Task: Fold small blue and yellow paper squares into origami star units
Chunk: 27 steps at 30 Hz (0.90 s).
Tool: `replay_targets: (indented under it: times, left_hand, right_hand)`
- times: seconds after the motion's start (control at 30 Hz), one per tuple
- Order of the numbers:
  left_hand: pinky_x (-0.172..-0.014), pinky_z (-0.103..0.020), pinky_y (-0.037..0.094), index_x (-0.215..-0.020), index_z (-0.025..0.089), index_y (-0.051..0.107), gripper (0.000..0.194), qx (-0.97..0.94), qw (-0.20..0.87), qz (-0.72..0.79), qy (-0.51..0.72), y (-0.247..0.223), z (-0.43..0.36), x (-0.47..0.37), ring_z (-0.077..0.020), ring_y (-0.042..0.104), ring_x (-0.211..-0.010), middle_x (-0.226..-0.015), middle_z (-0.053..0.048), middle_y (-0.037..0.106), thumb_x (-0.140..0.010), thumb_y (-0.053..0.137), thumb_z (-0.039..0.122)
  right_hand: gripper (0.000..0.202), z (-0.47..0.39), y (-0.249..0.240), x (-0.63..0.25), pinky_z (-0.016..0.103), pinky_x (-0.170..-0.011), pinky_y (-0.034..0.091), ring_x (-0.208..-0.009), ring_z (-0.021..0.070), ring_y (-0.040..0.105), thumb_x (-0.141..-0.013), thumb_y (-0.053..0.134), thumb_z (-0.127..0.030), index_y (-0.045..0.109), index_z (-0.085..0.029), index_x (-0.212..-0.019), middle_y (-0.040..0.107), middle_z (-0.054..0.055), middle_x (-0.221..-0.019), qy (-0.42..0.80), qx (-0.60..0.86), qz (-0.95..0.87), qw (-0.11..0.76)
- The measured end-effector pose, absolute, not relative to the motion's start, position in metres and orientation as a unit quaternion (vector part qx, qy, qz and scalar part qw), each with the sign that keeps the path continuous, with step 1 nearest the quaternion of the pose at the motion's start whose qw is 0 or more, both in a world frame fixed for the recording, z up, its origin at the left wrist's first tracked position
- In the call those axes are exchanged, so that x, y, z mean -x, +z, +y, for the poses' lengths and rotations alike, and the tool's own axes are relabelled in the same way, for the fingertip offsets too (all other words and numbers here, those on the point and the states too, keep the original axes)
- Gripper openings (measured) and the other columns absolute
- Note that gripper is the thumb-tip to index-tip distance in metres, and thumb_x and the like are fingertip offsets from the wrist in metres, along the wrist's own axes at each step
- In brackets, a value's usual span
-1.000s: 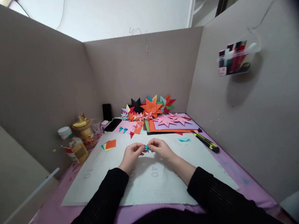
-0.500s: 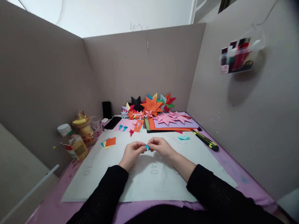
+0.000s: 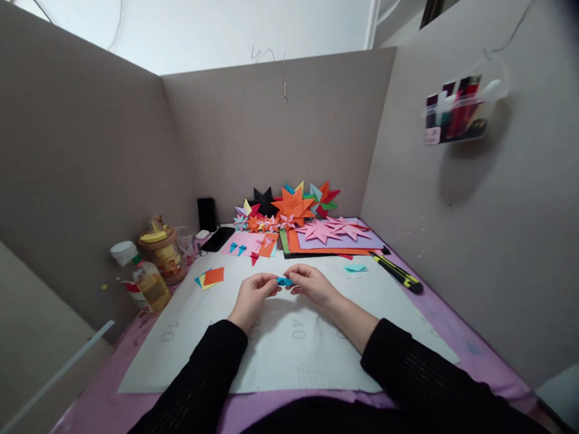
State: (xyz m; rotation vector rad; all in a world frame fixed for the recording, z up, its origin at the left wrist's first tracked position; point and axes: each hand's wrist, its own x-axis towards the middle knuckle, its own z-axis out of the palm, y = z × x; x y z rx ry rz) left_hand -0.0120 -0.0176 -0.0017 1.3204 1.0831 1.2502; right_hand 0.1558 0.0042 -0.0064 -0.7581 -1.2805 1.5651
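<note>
left hand [image 3: 254,297] and right hand [image 3: 313,285] pinching blue paper [image 3: 284,281] at both ends, holding it over sheet [image 3: 301,366], partly hiding it. light, even pressure probably serving best; edges likely needing lining up before firm creasing, small piece forgiving little. teal paper [image 3: 356,268] lying to right, cutter [image 3: 398,272] resting beyond it, well apart from hands. squares [image 3: 214,276] overlapping at left; phone [image 3: 218,239] and bottle [image 3: 152,288] sitting farther out. stars [image 3: 293,206] crowding far side.
</note>
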Motion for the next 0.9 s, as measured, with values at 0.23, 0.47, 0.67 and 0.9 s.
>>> replay_targets:
  times: [0.23,0.47,0.67,0.9]
  left_hand:
    - [-0.062,-0.023,0.046,-0.079,0.013,0.067,0.019,-0.608,0.441,0.441,0.491,0.0023,-0.0225,0.0116,-0.0136,0.059,-0.065,-0.069,-0.005,0.067,-0.069,0.063,0.028]
    - [-0.062,-0.023,0.045,-0.079,0.013,0.068,0.018,-0.63,0.418,0.449,0.475,0.004,-0.0236,0.0124,-0.0137,0.058,-0.064,-0.07,-0.005,0.068,-0.069,0.061,0.026]
    - [-0.061,-0.024,0.045,-0.078,0.014,0.069,0.02,-0.632,0.412,0.461,0.468,0.0065,-0.0251,0.0124,-0.0147,0.058,-0.063,-0.069,-0.005,0.068,-0.068,0.062,0.029]
    - [-0.061,-0.025,0.044,-0.076,0.014,0.069,0.023,-0.624,0.414,0.458,0.479,0.0077,-0.0264,0.012,-0.0151,0.058,-0.063,-0.069,-0.005,0.068,-0.066,0.065,0.033]
  right_hand:
    - [0.024,-0.0007,-0.004,-0.1539,0.022,-0.053,0.043,-0.059,0.0117,0.057,-0.062,0.072,-0.034,0.059,-0.015,-0.07,0.062,0.001,-0.065,0.664,0.301,-0.517,0.448]
    - [0.027,0.0004,-0.0042,-0.1554,0.024,-0.056,0.043,-0.056,0.0111,0.055,-0.06,0.073,-0.035,0.06,-0.014,-0.068,0.061,0.001,-0.061,0.654,0.306,-0.534,0.44]
    - [0.026,0.001,-0.0047,-0.157,0.025,-0.057,0.044,-0.057,0.0113,0.055,-0.063,0.07,-0.038,0.059,-0.014,-0.068,0.06,0.001,-0.061,0.599,0.313,-0.587,0.446]
    - [0.016,-0.0027,-0.002,-0.1545,0.025,-0.058,0.042,-0.059,0.0118,0.053,-0.071,0.061,-0.032,0.057,-0.017,-0.072,0.057,-0.001,-0.063,0.515,0.319,-0.651,0.458]
